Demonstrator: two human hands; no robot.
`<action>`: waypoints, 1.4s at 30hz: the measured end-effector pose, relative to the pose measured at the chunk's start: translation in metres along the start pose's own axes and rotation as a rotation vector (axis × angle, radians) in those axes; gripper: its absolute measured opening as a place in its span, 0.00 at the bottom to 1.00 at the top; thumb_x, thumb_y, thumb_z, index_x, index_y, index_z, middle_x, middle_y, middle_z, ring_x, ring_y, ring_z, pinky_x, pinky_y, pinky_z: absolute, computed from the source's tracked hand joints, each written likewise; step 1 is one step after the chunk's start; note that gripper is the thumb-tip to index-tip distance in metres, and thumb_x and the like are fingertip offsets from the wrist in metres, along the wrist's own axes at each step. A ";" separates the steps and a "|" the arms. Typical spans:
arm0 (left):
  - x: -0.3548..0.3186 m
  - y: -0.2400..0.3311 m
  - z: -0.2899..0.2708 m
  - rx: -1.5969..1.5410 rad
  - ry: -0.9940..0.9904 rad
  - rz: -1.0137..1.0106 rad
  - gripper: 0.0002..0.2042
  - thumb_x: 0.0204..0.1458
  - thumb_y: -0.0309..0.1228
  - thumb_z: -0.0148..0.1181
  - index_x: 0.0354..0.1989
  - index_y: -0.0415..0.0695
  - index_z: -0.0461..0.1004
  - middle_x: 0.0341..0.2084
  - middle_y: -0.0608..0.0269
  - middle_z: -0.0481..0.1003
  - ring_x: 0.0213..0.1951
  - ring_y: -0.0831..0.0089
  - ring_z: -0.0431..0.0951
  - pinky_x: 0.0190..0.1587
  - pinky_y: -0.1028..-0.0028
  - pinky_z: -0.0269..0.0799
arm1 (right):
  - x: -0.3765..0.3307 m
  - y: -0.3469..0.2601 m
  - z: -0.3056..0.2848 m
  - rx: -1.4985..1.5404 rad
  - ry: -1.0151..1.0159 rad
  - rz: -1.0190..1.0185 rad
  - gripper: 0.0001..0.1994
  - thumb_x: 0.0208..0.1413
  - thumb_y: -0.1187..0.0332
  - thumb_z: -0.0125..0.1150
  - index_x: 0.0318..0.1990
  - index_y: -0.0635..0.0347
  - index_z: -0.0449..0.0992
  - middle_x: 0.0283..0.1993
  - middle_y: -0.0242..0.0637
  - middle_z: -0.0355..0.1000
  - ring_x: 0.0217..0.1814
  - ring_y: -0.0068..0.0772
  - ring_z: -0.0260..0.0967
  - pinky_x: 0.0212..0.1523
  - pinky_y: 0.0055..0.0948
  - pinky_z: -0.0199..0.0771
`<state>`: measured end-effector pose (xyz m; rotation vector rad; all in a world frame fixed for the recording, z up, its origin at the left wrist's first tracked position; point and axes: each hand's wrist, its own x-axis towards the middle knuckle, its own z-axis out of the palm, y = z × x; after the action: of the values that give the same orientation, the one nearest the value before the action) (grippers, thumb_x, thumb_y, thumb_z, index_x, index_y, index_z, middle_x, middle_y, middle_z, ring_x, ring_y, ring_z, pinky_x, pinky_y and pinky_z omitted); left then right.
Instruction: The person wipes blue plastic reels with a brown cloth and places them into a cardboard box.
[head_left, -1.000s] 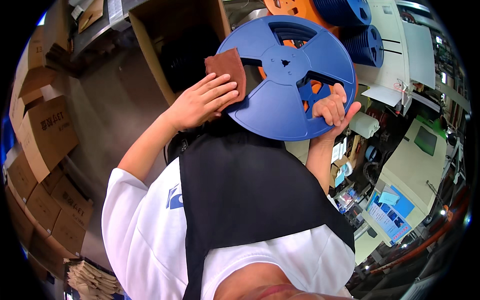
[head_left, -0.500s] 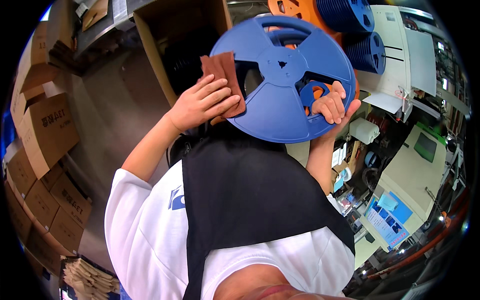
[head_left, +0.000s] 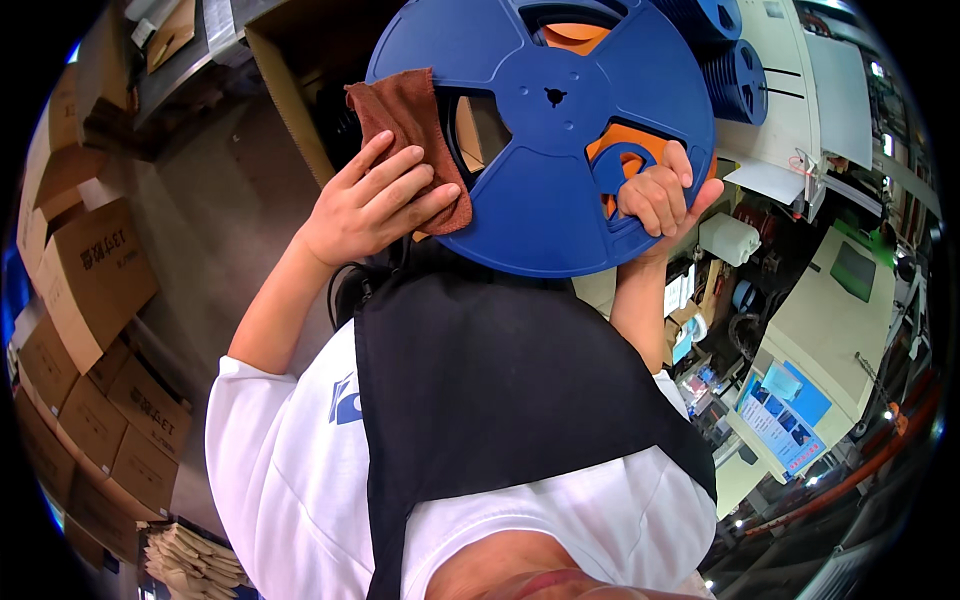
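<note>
A blue reel [head_left: 545, 140] is grasped near its rim by the right grip [head_left: 655, 202].
By the left grip [head_left: 372, 208], fingers extended, a brown cloth [head_left: 408, 112] is held against the reel's left edge. The reel is held up beyond a black apron [head_left: 520, 380]; an open cardboard box [head_left: 284, 100] is seen at left.

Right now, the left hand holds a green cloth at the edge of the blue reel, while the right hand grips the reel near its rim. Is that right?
Not quite: the cloth is reddish-brown, as the head view shows. The left hand does hold it at the blue reel's edge, and the right hand grips near the rim.
</note>
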<state>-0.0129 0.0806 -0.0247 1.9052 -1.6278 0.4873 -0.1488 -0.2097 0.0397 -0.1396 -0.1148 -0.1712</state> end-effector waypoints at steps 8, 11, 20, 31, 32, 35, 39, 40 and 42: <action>0.006 0.002 -0.001 -0.038 0.036 0.035 0.16 0.43 0.28 0.59 0.43 0.54 0.75 0.37 0.67 0.70 0.45 0.67 0.74 0.57 0.62 0.67 | -0.022 -0.015 -0.004 -0.177 0.106 0.047 0.21 0.57 0.49 0.54 0.37 0.59 0.59 0.17 0.27 0.60 0.17 0.20 0.61 0.19 0.22 0.62; 0.015 -0.002 0.011 -0.184 -0.008 0.070 0.09 0.42 0.24 0.58 0.34 0.45 0.72 0.32 0.64 0.72 0.41 0.65 0.75 0.55 0.62 0.69 | -0.035 -0.018 0.014 -0.587 0.403 0.010 0.26 0.58 0.46 0.51 0.44 0.64 0.62 0.24 0.35 0.66 0.24 0.28 0.66 0.25 0.27 0.67; 0.062 0.031 0.117 -0.878 -0.392 -0.845 0.07 0.51 0.23 0.56 0.38 0.41 0.68 0.26 0.54 0.67 0.30 0.57 0.71 0.33 0.68 0.68 | -0.174 -0.099 -0.006 -0.821 1.045 -0.338 0.21 0.63 0.51 0.44 0.47 0.62 0.68 0.26 0.32 0.67 0.23 0.23 0.62 0.22 0.21 0.60; 0.133 0.172 0.355 -0.521 -0.521 0.256 0.20 0.50 0.31 0.49 0.52 0.36 0.64 0.32 0.59 0.67 0.38 0.66 0.69 0.40 0.69 0.63 | -0.325 -0.086 -0.044 -0.528 1.382 -0.733 0.15 0.62 0.56 0.49 0.42 0.59 0.69 0.25 0.31 0.64 0.24 0.23 0.61 0.23 0.24 0.62; 0.131 0.185 0.379 -0.534 -0.527 0.276 0.20 0.50 0.31 0.49 0.52 0.36 0.64 0.32 0.59 0.67 0.38 0.66 0.69 0.40 0.69 0.63 | -0.335 -0.082 -0.045 -0.501 1.381 -0.747 0.15 0.62 0.55 0.47 0.42 0.60 0.69 0.26 0.31 0.64 0.25 0.23 0.60 0.24 0.24 0.62; 0.116 0.207 0.432 -0.326 -0.642 0.539 0.20 0.51 0.30 0.45 0.53 0.38 0.65 0.33 0.64 0.68 0.40 0.70 0.70 0.42 0.72 0.63 | -0.334 -0.078 -0.047 -0.460 1.386 -0.747 0.15 0.63 0.55 0.47 0.43 0.60 0.68 0.26 0.31 0.64 0.25 0.24 0.61 0.25 0.24 0.63; 0.092 0.214 0.460 -0.330 -0.819 0.572 0.20 0.52 0.31 0.45 0.54 0.39 0.65 0.35 0.64 0.69 0.41 0.70 0.70 0.43 0.70 0.61 | -0.333 -0.078 -0.044 -0.537 1.439 -0.713 0.16 0.62 0.55 0.48 0.45 0.60 0.67 0.24 0.32 0.64 0.24 0.24 0.60 0.25 0.24 0.62; 0.092 0.214 0.460 -0.334 -0.826 0.582 0.20 0.52 0.31 0.45 0.54 0.39 0.65 0.35 0.64 0.69 0.41 0.70 0.70 0.43 0.70 0.61 | -0.335 -0.082 -0.044 -0.527 1.445 -0.719 0.16 0.62 0.55 0.48 0.45 0.60 0.67 0.24 0.32 0.64 0.24 0.24 0.60 0.25 0.24 0.62; 0.092 0.212 0.455 -0.348 -0.836 0.535 0.22 0.51 0.29 0.46 0.56 0.38 0.63 0.40 0.63 0.70 0.46 0.69 0.69 0.47 0.70 0.60 | -0.335 -0.088 -0.045 -0.609 1.381 -0.746 0.19 0.62 0.52 0.46 0.46 0.61 0.66 0.24 0.31 0.63 0.23 0.24 0.60 0.24 0.23 0.61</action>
<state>-0.2455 -0.2985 -0.2751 1.4557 -2.5621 -0.4612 -0.4878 -0.2485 -0.0353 -0.5517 1.2933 -1.0062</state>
